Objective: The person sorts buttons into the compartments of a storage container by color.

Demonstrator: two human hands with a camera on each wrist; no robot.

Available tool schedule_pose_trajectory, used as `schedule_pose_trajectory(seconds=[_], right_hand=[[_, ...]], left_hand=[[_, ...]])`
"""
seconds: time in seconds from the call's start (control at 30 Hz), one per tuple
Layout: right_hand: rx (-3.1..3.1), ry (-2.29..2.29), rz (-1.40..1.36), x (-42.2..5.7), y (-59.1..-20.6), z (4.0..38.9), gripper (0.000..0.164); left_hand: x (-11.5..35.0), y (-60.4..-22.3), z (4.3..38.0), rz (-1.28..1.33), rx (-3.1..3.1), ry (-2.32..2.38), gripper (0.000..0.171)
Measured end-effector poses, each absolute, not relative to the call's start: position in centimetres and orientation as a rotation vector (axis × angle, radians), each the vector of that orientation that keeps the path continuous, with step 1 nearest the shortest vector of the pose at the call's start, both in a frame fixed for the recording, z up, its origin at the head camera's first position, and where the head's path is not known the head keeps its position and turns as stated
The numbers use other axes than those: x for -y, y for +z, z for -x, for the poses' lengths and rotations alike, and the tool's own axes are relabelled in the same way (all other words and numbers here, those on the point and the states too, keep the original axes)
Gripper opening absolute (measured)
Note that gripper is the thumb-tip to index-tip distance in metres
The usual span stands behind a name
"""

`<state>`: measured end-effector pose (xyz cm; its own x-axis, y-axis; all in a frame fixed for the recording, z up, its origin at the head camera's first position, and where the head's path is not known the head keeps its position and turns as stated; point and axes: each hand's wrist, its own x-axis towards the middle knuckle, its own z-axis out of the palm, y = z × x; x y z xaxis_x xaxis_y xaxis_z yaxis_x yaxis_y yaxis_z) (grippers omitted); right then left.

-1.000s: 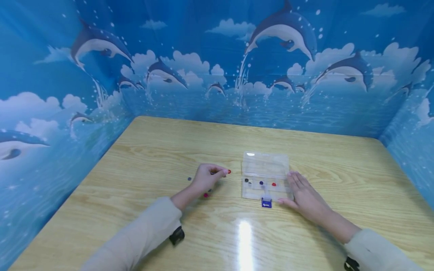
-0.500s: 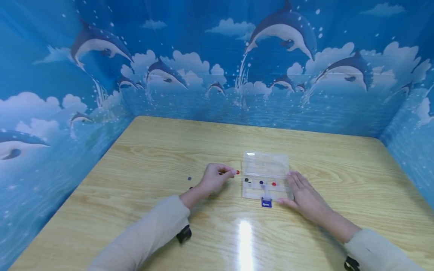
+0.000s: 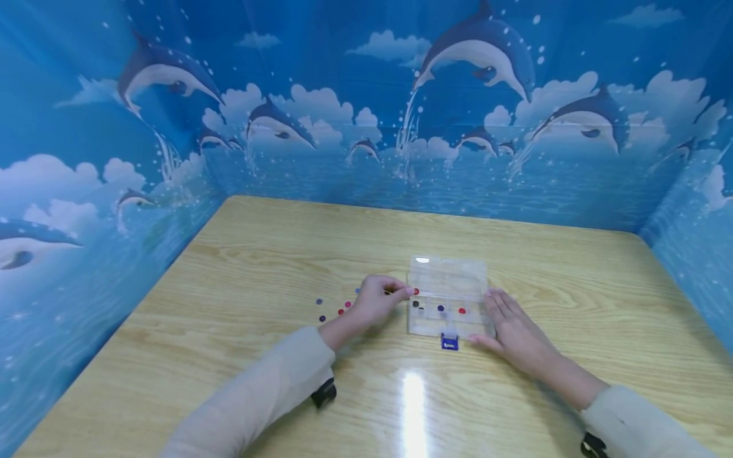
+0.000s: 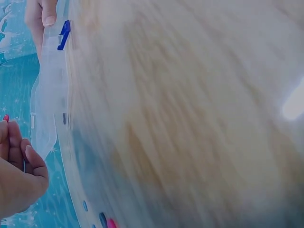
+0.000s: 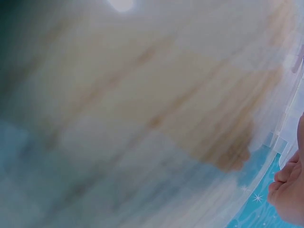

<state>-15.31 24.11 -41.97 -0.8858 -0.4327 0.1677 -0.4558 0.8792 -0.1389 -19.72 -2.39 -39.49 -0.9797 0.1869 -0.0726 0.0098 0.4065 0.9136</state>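
Note:
My left hand (image 3: 378,300) pinches a small red button (image 3: 416,291) between thumb and fingertips. It is at the left side of a clear plastic compartment box (image 3: 429,327), overlapping the raised lid (image 3: 449,275) in the head view. In the left wrist view the red button (image 4: 6,117) sticks out past the fingertips. The box's blue latch (image 3: 449,342) hangs at the front. A few buttons lie inside, among them a red one (image 3: 462,311) and a dark blue one (image 3: 441,308). My right hand (image 3: 515,331) rests against the box's right edge, fingers straight, thumb at the front corner.
Several loose buttons lie on the wooden table (image 3: 275,254) left of the box, including a pink one (image 3: 348,305), a dark one (image 3: 322,319) and a grey one (image 3: 319,301). A dolphin-print curtain (image 3: 343,95) encloses the back and sides.
My left hand has moved right with the red button, from the bare table to the box's left side, uncovering more loose buttons behind it. My right hand and the box have stayed put.

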Motion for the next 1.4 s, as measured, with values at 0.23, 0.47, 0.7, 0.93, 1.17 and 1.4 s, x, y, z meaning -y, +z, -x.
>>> schedule_pose_trajectory(seconds=[0.23,0.47,0.7,0.93,1.17,1.4], right_hand=[[2.918,0.265,-0.702,-24.1,-41.9,15.3,0.088],[2.904,0.265,-0.707,-24.1,-42.0,15.3,0.088],[2.919,0.26,-0.692,-24.1,-41.9,15.3,0.089],[2.943,0.286,-0.676,-24.0,-41.6,15.2,0.088],[2.941,0.285,-0.676,-24.0,-41.7,15.2,0.087],[2.947,0.273,-0.671,-23.9,-41.7,15.3,0.088]], left_hand=[[1.4,-39.6,19.9,-0.255,-2.49,1.609,0.015],[0.0,-39.5,20.0,-0.338,-2.502,1.575,0.013],[-1.2,-39.5,19.9,-0.327,-2.502,1.538,0.013],[-1.9,-39.4,19.7,-0.382,-2.55,1.504,0.012],[-2.6,-39.7,19.8,-0.459,-2.542,1.496,0.012],[-3.2,-39.8,19.9,-0.57,-2.623,1.403,0.01]])
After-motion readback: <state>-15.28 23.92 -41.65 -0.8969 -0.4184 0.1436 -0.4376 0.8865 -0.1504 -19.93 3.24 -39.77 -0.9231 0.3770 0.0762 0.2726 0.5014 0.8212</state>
